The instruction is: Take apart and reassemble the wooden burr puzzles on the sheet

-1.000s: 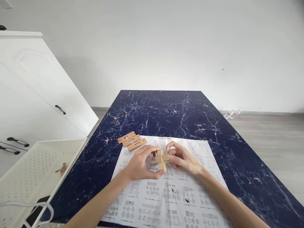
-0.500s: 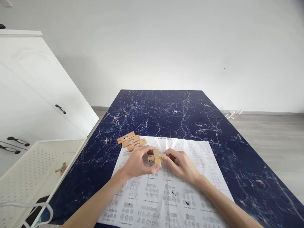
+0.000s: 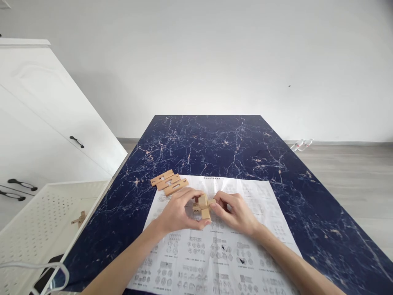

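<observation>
A small cross-shaped wooden puzzle [image 3: 204,202] of interlocked pieces is held between my hands, low over a printed sheet. A "3" is marked on its left-hand arm. My left hand [image 3: 184,209] curves round it, with the thumb at its near end and the fingers at its far side. From the other side my right hand [image 3: 235,211] pinches the short arm that points right. Some of the puzzle is hidden by my fingers. Beyond my left hand, three notched wooden bars [image 3: 170,182] lie side by side, marked with numbers.
The creased instruction sheet [image 3: 264,241] carries rows of small diagrams. It lies on a dark blue marbled table [image 3: 208,143]. A white perforated basket [image 3: 27,229] at the left holds a wooden cross [image 3: 80,218]. Clear bottles [image 3: 301,144] are by the far wall.
The wooden puzzle has tilted a little in my hands, showing more of its near arm. My left thumb has shifted slightly right and nearer to me. The three bars stay in place.
</observation>
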`<action>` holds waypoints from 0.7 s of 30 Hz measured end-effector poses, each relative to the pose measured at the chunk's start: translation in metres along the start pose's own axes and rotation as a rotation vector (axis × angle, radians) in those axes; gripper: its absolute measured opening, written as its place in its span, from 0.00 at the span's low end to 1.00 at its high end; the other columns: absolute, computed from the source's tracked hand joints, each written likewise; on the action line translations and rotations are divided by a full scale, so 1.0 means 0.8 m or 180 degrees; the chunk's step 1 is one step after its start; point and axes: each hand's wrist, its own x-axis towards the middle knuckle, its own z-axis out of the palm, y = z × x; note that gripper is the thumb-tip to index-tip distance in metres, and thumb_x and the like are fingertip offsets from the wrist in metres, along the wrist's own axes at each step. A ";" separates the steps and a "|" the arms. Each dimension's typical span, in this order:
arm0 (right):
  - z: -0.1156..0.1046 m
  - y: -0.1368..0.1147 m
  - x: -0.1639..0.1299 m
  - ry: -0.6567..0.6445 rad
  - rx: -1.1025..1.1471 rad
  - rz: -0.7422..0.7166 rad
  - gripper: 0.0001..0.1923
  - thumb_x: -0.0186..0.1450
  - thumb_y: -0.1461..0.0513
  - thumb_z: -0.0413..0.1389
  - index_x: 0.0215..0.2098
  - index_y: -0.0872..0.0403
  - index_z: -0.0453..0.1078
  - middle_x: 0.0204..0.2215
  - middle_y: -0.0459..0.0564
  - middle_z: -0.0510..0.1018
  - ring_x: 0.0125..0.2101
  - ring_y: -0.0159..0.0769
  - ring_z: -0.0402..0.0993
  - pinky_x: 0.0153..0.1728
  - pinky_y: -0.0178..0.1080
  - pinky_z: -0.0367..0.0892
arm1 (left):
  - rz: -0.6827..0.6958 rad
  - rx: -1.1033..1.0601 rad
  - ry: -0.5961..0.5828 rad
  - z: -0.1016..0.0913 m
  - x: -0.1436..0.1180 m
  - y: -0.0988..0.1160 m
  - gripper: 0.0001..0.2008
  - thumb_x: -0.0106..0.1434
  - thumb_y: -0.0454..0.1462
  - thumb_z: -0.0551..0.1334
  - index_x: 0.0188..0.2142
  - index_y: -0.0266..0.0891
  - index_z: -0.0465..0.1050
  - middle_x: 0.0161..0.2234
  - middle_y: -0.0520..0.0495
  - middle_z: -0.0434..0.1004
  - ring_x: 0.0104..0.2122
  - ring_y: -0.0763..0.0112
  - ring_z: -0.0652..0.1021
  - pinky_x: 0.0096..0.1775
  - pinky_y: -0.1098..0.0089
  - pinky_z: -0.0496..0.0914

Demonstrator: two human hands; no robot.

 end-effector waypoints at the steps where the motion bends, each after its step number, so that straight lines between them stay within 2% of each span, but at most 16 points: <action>1: 0.000 -0.001 0.000 -0.0001 -0.0014 -0.0003 0.24 0.76 0.47 0.54 0.26 0.49 0.56 0.19 0.39 0.58 0.20 0.29 0.53 0.23 0.37 0.50 | 0.0040 0.0014 0.0021 0.001 0.000 0.000 0.27 0.52 0.49 0.77 0.47 0.42 0.75 0.41 0.46 0.84 0.39 0.58 0.82 0.45 0.59 0.76; 5: 0.000 -0.004 -0.002 0.0061 -0.0042 -0.0006 0.24 0.76 0.48 0.54 0.26 0.50 0.57 0.20 0.40 0.60 0.21 0.29 0.54 0.24 0.37 0.52 | -0.0057 -0.0087 0.0022 0.001 -0.001 -0.001 0.27 0.52 0.47 0.76 0.49 0.42 0.76 0.42 0.45 0.85 0.40 0.57 0.83 0.46 0.58 0.77; 8: 0.002 -0.005 -0.003 0.0048 -0.0068 -0.0018 0.22 0.77 0.48 0.53 0.29 0.50 0.62 0.21 0.41 0.63 0.22 0.30 0.57 0.25 0.37 0.55 | -0.0275 -0.0274 -0.0060 -0.003 0.001 -0.002 0.25 0.52 0.45 0.75 0.48 0.41 0.78 0.42 0.45 0.86 0.40 0.57 0.83 0.44 0.59 0.77; 11: 0.002 -0.003 -0.005 -0.0066 -0.0106 -0.0185 0.17 0.79 0.51 0.52 0.37 0.51 0.69 0.25 0.44 0.71 0.24 0.32 0.63 0.27 0.37 0.60 | -0.0482 -0.0505 -0.0145 -0.007 0.005 -0.003 0.19 0.52 0.43 0.72 0.42 0.39 0.79 0.38 0.45 0.85 0.38 0.58 0.82 0.41 0.62 0.77; 14: 0.002 -0.001 -0.006 -0.0088 -0.0208 -0.0422 0.13 0.80 0.53 0.51 0.45 0.51 0.72 0.31 0.48 0.78 0.28 0.35 0.70 0.30 0.38 0.65 | -0.0681 -0.0757 -0.0268 -0.011 0.008 -0.003 0.14 0.53 0.42 0.70 0.38 0.39 0.79 0.35 0.46 0.84 0.34 0.62 0.80 0.37 0.65 0.76; 18: 0.001 -0.003 -0.006 -0.0017 -0.0418 -0.0714 0.11 0.80 0.56 0.50 0.52 0.51 0.72 0.35 0.50 0.81 0.30 0.37 0.74 0.32 0.40 0.67 | -0.0801 -0.0998 -0.0374 -0.014 0.011 -0.005 0.13 0.56 0.45 0.68 0.36 0.38 0.78 0.32 0.48 0.80 0.31 0.66 0.78 0.35 0.67 0.73; 21: 0.002 -0.003 -0.006 0.0030 -0.0405 -0.0797 0.12 0.80 0.58 0.50 0.57 0.50 0.72 0.40 0.52 0.81 0.32 0.38 0.75 0.34 0.41 0.70 | -0.0755 -0.1094 -0.0382 -0.016 0.012 -0.006 0.13 0.60 0.46 0.67 0.37 0.39 0.77 0.33 0.47 0.79 0.33 0.65 0.78 0.37 0.66 0.74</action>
